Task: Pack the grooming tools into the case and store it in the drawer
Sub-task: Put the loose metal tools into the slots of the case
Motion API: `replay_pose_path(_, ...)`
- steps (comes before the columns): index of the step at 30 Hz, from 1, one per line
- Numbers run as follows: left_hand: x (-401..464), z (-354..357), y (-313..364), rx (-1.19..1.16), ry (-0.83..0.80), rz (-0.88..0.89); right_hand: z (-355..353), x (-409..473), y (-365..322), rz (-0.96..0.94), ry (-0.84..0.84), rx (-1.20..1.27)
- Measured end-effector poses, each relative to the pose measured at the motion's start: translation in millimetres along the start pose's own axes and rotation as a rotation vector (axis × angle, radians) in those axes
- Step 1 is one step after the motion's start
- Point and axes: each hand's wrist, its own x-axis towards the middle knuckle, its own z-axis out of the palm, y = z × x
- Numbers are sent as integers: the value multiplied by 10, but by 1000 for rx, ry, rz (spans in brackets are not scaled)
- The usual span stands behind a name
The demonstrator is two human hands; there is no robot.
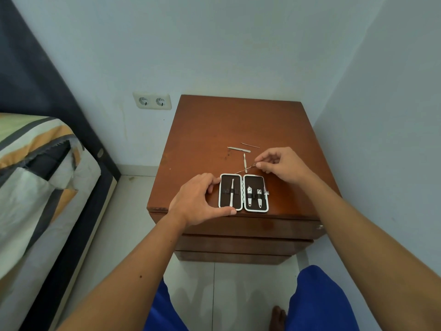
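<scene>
An open grooming case (243, 192) with white rims and a dark lining lies flat near the front edge of a brown nightstand (238, 125). Its left half holds one metal tool; its right half holds two clippers under elastic bands. My left hand (199, 199) grips the case's left edge between thumb and fingers. My right hand (281, 164) pinches a thin metal tool (245, 170) just behind the case, its tip pointing left. Three loose tools lie behind: a nail file (238, 149), a thin pick (250, 145) and a cuticle pusher (245, 160).
The nightstand stands in a wall corner and has stacked drawers (243, 244) below its top, all shut. A bed (35, 187) with a striped cover is on the left. A double wall socket (152, 101) sits left of the stand. My blue-clad knees are below.
</scene>
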Motion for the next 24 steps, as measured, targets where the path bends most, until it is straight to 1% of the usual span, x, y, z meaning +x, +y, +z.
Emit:
replay_pose_path(3, -3, 0, -1, -2, 0, -4, 31, -57, 15, 24, 28, 61)
replay_pose_path(8, 3, 12, -12, 0, -3, -4, 109, -64, 11, 78, 121, 158)
replay_pose_path(13, 2, 16, -16, -8, -5, -10, 161, -29, 29, 199, 184, 412)
replay_pose_path(15, -3, 18, -13, -11, -7, -13, 149, -21, 39, 211, 212, 472)
replay_pose_path(20, -12, 18, -15, -9, -4, -8, 8, -56, -38, 159, 245, 489)
replay_pose_path(22, -13, 16, -12, -10, -3, -5, -62, -86, -91, 131, 218, 458)
replay_pose_path(24, -15, 18, -12, -13, -4, -5, -127, -113, -112, 121, 153, 390)
